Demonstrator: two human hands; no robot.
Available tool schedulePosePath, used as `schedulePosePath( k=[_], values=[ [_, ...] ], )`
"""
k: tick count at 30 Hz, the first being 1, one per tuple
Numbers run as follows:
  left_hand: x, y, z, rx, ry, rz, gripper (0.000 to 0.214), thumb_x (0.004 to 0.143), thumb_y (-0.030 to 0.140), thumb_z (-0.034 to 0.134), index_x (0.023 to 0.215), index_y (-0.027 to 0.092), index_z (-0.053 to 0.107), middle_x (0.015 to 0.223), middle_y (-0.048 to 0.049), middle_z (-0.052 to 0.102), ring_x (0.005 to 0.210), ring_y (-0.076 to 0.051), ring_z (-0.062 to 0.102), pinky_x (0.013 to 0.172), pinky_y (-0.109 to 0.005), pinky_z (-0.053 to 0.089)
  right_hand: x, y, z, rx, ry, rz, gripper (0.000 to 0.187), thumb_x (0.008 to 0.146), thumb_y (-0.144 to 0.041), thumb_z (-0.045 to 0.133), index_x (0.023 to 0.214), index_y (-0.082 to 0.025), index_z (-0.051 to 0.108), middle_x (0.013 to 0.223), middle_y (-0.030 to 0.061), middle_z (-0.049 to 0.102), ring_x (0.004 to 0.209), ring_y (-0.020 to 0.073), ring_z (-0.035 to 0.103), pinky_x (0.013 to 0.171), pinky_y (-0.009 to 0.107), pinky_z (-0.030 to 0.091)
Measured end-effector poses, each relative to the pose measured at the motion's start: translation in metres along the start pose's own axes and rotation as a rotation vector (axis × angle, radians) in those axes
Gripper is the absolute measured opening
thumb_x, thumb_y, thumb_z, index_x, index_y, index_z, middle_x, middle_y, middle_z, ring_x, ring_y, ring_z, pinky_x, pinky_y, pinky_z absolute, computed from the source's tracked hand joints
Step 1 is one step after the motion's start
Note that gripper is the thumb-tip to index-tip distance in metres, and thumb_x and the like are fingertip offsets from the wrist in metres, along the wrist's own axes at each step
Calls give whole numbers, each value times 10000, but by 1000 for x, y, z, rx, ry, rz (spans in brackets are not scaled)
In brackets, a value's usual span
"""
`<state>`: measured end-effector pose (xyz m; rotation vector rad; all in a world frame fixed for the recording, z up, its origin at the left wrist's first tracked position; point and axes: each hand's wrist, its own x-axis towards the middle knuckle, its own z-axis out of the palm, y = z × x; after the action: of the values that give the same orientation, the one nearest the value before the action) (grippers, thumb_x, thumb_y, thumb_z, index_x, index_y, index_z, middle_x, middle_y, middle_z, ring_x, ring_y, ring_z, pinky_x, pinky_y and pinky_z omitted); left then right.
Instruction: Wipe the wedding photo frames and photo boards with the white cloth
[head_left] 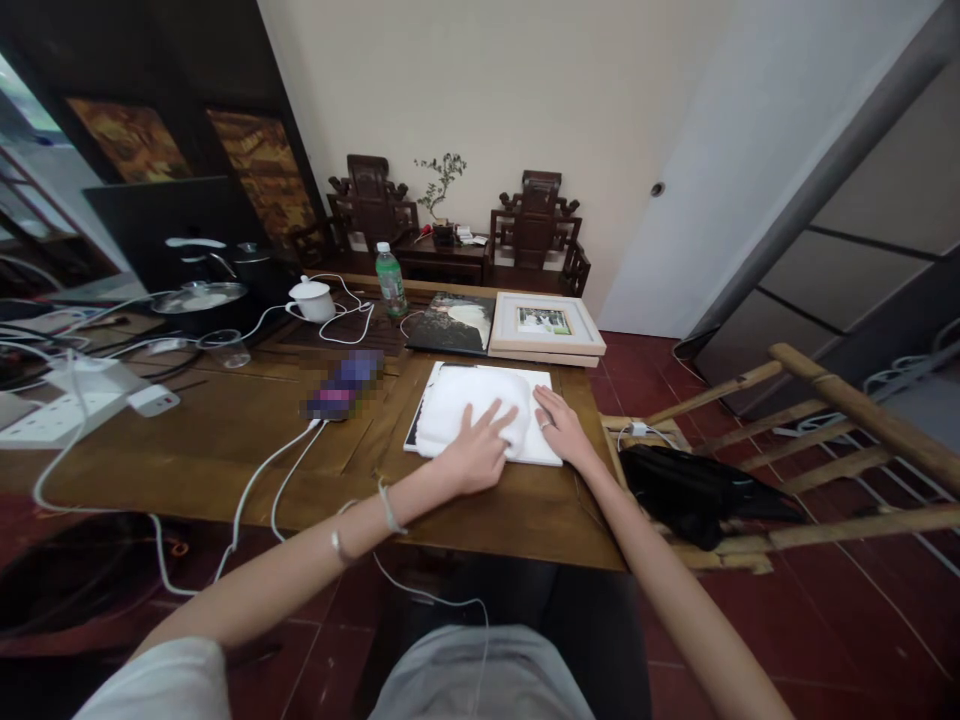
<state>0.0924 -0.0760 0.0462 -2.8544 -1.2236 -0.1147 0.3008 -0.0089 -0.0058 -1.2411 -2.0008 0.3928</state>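
Observation:
A folded white cloth (465,395) lies on a flat white panel (544,450) that has a dark strip along its left edge. My left hand (476,450) rests on the cloth with its fingers spread. Flat at the panel's right side is my right hand (561,425), a ring on one finger and its fingers stretched out. Most of the panel's face is hidden under the cloth. Just behind the panel are a dark picture panel (450,323) and a light wooden picture frame (547,325), which sits on top of another frame.
On the wooden table (225,455) stand a green-labelled bottle (390,280), a white lidded cup (311,300) and a plastic cup (225,348). A phone (345,385) with white cables lies to the left, near power strips (71,410). At right is a bamboo chair (750,400) holding a black bag (690,490).

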Motion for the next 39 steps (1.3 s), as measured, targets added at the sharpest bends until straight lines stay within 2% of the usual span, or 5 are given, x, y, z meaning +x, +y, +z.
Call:
schedulePosePath(
  k=[7,19,27,32,39],
  values=[
    [-36,18,-14,-49,-59,63,312,815,152,393,945,158,677,1516,-67,253,1387,-365,183,1013,-662,290,0,-1,0,-15,4,-3,442,865,-245,425,1276,-143,553,1365,111,496,1308,246,397,1110,471,294],
    [28,-126,-12,-33,-61,-67,330,878,176,309,928,121,631,1511,-96,259,1402,-279,175,1065,-594,229,-1,0,1,16,27,4,439,861,-253,431,1277,-186,556,1360,83,505,1305,238,402,1114,474,286],
    [-41,-79,-10,-44,4,-11,351,853,129,322,841,136,673,1521,-40,233,1415,-254,133,1125,-549,153,-1,-5,0,-15,13,18,450,863,-242,410,1282,-148,549,1367,103,494,1308,242,398,1114,467,292],
    [-96,-36,-16,-59,-2,50,406,783,80,395,1070,178,665,1526,-21,204,1422,-263,85,1131,-559,149,-2,-3,1,23,29,19,441,864,-254,428,1282,-192,551,1365,72,502,1311,233,394,1117,469,286],
    [-72,-61,-24,-81,-10,50,323,837,114,353,781,163,667,1495,-11,301,1390,-222,239,1140,-458,206,-2,-2,0,17,17,16,441,872,-272,421,1286,-187,547,1368,80,497,1315,238,388,1119,477,278]
  ],
)
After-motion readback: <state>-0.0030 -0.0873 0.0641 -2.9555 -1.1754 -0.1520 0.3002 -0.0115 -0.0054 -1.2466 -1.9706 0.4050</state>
